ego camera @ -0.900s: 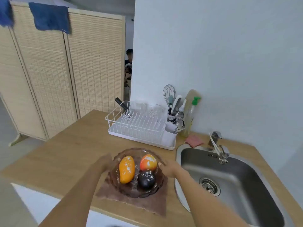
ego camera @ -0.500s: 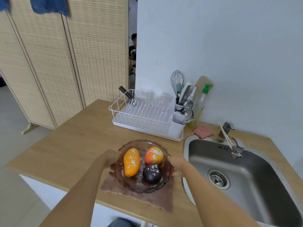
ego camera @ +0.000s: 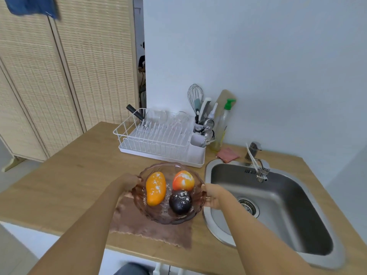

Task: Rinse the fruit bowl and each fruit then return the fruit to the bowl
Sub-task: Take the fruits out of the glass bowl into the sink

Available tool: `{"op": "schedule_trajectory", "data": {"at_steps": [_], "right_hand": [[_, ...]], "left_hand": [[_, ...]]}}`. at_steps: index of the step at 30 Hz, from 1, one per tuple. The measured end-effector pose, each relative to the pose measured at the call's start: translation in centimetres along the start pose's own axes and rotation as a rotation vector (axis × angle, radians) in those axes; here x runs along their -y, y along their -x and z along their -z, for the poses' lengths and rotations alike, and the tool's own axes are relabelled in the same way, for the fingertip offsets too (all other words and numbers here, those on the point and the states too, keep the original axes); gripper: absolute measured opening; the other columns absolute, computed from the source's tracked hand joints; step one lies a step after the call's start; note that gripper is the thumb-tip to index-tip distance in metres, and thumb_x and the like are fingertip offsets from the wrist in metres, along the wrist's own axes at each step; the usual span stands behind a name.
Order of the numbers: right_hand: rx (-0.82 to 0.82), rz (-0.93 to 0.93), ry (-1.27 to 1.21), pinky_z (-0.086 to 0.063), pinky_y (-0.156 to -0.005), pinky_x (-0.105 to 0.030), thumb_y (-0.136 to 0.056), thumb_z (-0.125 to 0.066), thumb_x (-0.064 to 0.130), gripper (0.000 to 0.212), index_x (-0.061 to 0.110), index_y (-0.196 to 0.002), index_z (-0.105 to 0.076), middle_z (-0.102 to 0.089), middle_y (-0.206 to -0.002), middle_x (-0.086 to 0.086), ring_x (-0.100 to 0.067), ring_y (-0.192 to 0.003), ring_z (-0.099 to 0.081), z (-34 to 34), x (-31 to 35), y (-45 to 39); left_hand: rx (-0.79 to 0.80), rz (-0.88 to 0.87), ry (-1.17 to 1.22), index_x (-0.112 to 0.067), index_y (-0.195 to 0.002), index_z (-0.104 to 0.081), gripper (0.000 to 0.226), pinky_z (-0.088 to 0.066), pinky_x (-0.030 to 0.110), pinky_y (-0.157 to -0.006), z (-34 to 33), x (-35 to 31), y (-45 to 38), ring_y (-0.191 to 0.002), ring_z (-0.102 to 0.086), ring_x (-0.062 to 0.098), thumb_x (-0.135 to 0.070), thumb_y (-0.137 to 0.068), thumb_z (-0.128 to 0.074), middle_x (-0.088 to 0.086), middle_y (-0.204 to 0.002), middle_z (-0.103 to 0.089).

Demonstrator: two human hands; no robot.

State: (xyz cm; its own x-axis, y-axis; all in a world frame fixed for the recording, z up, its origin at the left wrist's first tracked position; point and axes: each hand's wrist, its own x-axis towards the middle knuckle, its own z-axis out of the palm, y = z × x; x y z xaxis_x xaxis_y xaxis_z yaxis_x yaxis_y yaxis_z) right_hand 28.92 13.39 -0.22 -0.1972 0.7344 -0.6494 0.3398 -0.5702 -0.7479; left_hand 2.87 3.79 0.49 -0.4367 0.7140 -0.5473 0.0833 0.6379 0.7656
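A pinkish-brown glass fruit bowl (ego camera: 158,215) sits over a brown cloth (ego camera: 143,227) on the wooden counter, just left of the sink. Inside it lie an orange mango (ego camera: 155,188), a red-and-yellow apple (ego camera: 183,180) and a dark round fruit (ego camera: 180,201), all speckled white. My left hand (ego camera: 129,182) grips the bowl's left rim. My right hand (ego camera: 213,196) grips its right rim, beside the sink edge.
The steel sink (ego camera: 278,207) with drain and tap (ego camera: 260,169) lies to the right. A white dish rack (ego camera: 158,139) with a utensil holder, a soap bottle (ego camera: 223,124) and a pink sponge (ego camera: 228,154) stand behind. A woven screen (ego camera: 59,76) stands at the left.
Both hands have closed onto the bowl's rims. The view has tilted down and shifted, so the bowl and sink sit lower and further right.
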Motion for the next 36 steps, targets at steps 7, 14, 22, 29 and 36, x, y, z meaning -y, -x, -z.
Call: {"op": "schedule_trajectory", "data": {"at_steps": [7, 14, 22, 29, 36], "right_hand": [[-0.124, 0.01, -0.118, -0.053, -0.052, -0.03, -0.1, -0.045, 0.013, 0.02, 0.007, -0.086, -0.059, -0.063, -0.078, -0.01, -0.02, -0.068, -0.06, 7.2, -1.7, 1.3], [-0.223, -0.013, -0.16, -0.052, -0.054, -0.034, -0.099, -0.048, 0.011, 0.017, 0.002, -0.097, -0.062, -0.067, -0.084, -0.015, -0.025, -0.071, -0.063, 14.5, -4.2, 1.4], [-0.295, -0.065, -0.232, -0.052, -0.056, -0.035, -0.1, -0.046, 0.01, 0.019, 0.0, -0.105, -0.061, -0.066, -0.084, -0.016, -0.025, -0.071, -0.062, 22.4, -7.0, -0.2], [-0.371, -0.119, -0.278, -0.052, -0.052, -0.033, -0.097, -0.051, 0.01, 0.016, 0.001, -0.103, -0.063, -0.067, -0.084, -0.019, -0.028, -0.068, -0.064, 27.0, -9.8, -4.3], [-0.381, -0.183, -0.281, -0.054, -0.051, -0.034, -0.097, -0.052, 0.012, 0.014, 0.003, -0.1, -0.063, -0.067, -0.083, -0.018, -0.028, -0.064, -0.064, 28.1, -12.3, -8.9]], "left_hand": [[0.146, -0.049, -0.015, -0.009, -0.105, -0.057, 0.014, -0.052, 0.039, -0.069, -6.9, -3.3, -0.1, -0.071, -0.058, 0.021, -0.006, -0.099, -0.044, 0.012, -0.09, -0.063], [0.255, -0.047, -0.065, -0.01, -0.108, -0.054, 0.015, -0.053, 0.039, -0.079, -14.4, -5.6, -0.3, -0.07, -0.058, 0.017, -0.012, -0.101, -0.041, 0.008, -0.086, -0.062], [0.24, -0.111, -0.182, -0.006, -0.092, -0.057, 0.022, -0.052, 0.026, -0.063, -23.7, -8.3, -0.9, -0.065, -0.055, 0.014, -0.012, -0.102, -0.038, 0.006, -0.077, -0.057], [0.291, -0.062, -0.154, -0.007, -0.086, -0.06, 0.025, -0.059, 0.047, -0.081, -29.9, -6.9, -4.2, -0.087, -0.069, 0.035, -0.007, -0.097, -0.037, 0.025, -0.104, -0.068], [0.246, 0.008, -0.137, -0.007, -0.096, -0.061, 0.019, -0.056, 0.05, -0.086, -33.7, -3.2, -8.3, -0.095, -0.067, 0.036, -0.014, -0.097, -0.043, 0.019, -0.104, -0.066]]}}
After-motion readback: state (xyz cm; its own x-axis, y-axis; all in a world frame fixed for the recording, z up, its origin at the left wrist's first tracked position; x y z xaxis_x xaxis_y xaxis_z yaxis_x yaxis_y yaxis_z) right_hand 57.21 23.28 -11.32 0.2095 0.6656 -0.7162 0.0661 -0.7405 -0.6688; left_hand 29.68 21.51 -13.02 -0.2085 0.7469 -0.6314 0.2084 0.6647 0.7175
